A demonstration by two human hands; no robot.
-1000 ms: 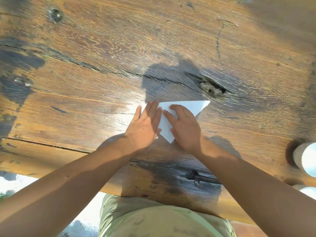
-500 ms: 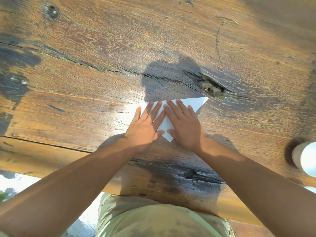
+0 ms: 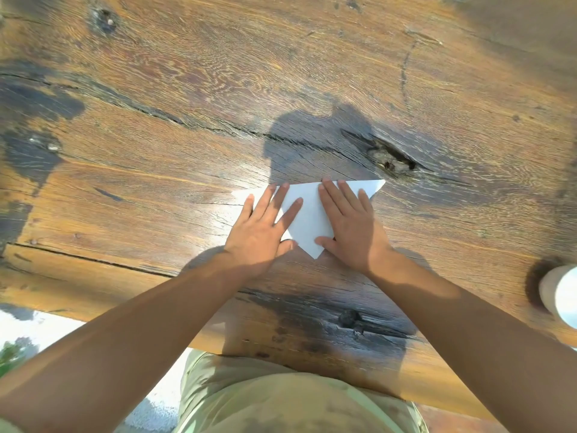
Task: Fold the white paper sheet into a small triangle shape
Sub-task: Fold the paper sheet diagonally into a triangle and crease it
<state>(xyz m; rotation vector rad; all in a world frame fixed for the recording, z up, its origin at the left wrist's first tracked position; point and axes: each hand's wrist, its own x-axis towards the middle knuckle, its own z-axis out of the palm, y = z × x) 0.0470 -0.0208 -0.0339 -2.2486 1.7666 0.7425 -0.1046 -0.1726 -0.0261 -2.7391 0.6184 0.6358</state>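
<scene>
white paper [image 3: 307, 220], already a triangle, lies flat on the desk [image 3: 187, 120] close to its near edge, with the long edge toward 12 o'clock and the tip toward 6. the left hand [image 3: 259, 235] lies on its 9 o'clock half and the right hand [image 3: 352, 232] on its 3 o'clock half. both hands are palm down, flat and spread wide, gripping nothing. i read this as pressing: flat hands pin the layers so they cannot spring up, and they sharpen the folds. a bare wedge of paper shows between the hands, and the 3 o'clock corner pokes out past the right hand. the 9 o'clock corner sits in hard glare, so its outline is hard to make out. for a small triangle, another fold probably remains.

the desk is old, glossy, rough-grained wood with long cracks, dark stains and an open knot [image 3: 390, 160] just beyond the paper at 1 o'clock. such uneven grain may make clean creases harder. a white round thing, maybe a cup [image 3: 562, 295], stands at the view's 4 o'clock edge, well apart from the paper. it looks like outdoors: strong sun, the person's shadow [image 3: 312, 135] on the wood at 12 o'clock, and bright ground [image 3: 37, 326] below the desk at 8 o'clock.
</scene>
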